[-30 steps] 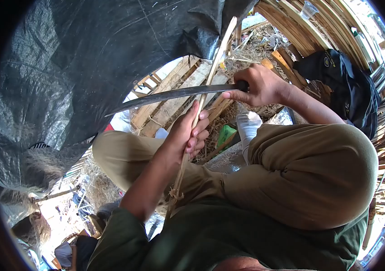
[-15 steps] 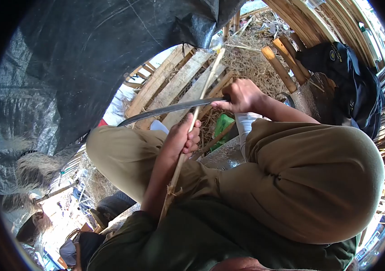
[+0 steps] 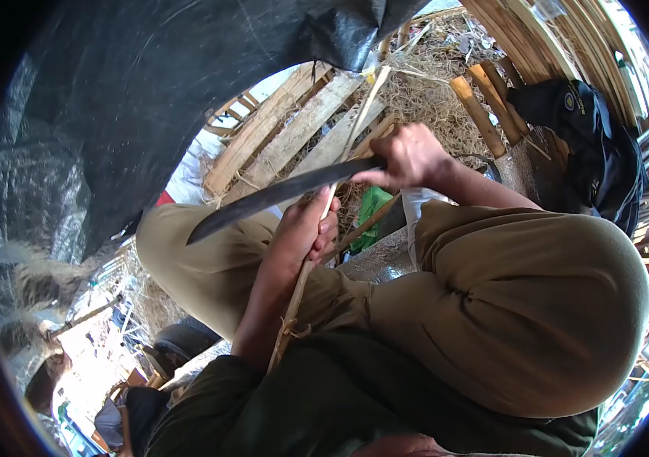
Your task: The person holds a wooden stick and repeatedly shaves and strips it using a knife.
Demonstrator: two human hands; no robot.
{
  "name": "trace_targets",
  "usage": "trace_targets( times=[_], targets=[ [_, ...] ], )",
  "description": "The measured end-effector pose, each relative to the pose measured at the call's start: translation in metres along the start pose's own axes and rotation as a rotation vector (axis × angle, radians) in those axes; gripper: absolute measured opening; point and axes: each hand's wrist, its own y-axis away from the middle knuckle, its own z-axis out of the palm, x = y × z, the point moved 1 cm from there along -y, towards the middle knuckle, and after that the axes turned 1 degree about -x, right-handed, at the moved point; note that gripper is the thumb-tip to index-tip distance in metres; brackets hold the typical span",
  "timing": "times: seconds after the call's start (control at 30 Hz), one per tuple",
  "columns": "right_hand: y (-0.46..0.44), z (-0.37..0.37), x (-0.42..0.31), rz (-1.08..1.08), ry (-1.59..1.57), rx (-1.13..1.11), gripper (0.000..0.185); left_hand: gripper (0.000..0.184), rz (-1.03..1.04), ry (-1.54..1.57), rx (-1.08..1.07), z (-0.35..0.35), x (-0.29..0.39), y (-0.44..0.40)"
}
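My left hand (image 3: 310, 230) is wrapped round a long pale wooden stick (image 3: 361, 113), which runs from my sleeve up past the fingers to its far tip. In my right hand (image 3: 412, 156) is the handle of a machete (image 3: 282, 192). Its dark, curved blade lies across the stick just above my left thumb, the broad side partly turned to view. The blade's tip reaches over my left knee (image 3: 179, 236). Frayed fibres (image 3: 288, 329) stick out from the stick's near end. My right fingers hide most of the machete's handle.
Wooden slats (image 3: 294, 133) and dry shavings (image 3: 423, 91) lie beyond my hands. A black tarp (image 3: 149, 84) hangs at upper left. Cut poles (image 3: 479, 114) and a black bag (image 3: 576, 137) are at right. Green plastic (image 3: 372, 217) sits below my hands. Another person (image 3: 145, 415) is partly visible at lower left.
The machete blade has rolled so more of its broad side shows, and its tip has dropped slightly toward my left knee. Both hands keep their hold.
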Motion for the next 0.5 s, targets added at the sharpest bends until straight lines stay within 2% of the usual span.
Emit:
trace_targets(
  times=[0.03, 0.07, 0.1, 0.17, 0.2, 0.27, 0.3, 0.37, 0.4, 0.47, 0.5],
  targets=[
    [0.004, 0.007, 0.008, -0.033, 0.026, 0.006, 0.056, 0.039, -0.011, 0.022, 0.005, -0.003, -0.001, 0.003],
    [0.006, 0.014, 0.019, 0.068, -0.005, -0.05, 0.054, 0.039, -0.022, 0.039, 0.004, -0.006, 0.0, 0.005],
    [-0.001, 0.014, 0.021, -0.095, 0.219, 0.284, 0.047, 0.039, -0.024, 0.053, 0.0, -0.009, 0.002, 0.005],
    [0.002, 0.013, 0.009, -0.028, 0.12, 0.167, 0.042, 0.039, 0.004, 0.06, 0.013, -0.016, -0.001, 0.002],
    [-0.01, 0.004, -0.002, -0.049, 0.129, 0.209, 0.042, 0.039, 0.013, 0.074, 0.018, -0.019, -0.002, 0.003],
    [-0.016, 0.004, -0.009, 0.03, -0.025, -0.058, 0.049, 0.038, 0.02, 0.045, 0.041, -0.02, -0.004, 0.008],
    [-0.02, -0.003, -0.007, -0.009, -0.044, -0.146, 0.05, 0.038, 0.032, 0.008, 0.058, -0.014, -0.002, 0.011],
    [0.0, 0.026, 0.02, -0.092, 0.073, 0.062, 0.05, 0.037, 0.044, -0.006, 0.069, -0.015, -0.001, 0.015],
    [-0.008, 0.018, 0.026, -0.16, 0.364, 0.221, 0.049, 0.037, 0.042, 0.017, 0.056, -0.017, -0.002, 0.016],
    [-0.012, 0.014, 0.013, 0.051, 0.175, 0.07, 0.049, 0.037, 0.046, 0.042, 0.039, -0.019, 0.0, 0.015],
    [-0.018, 0.009, 0.005, 0.076, 0.098, -0.036, 0.05, 0.037, 0.047, 0.055, 0.035, -0.021, 0.0, 0.015]
  ],
)
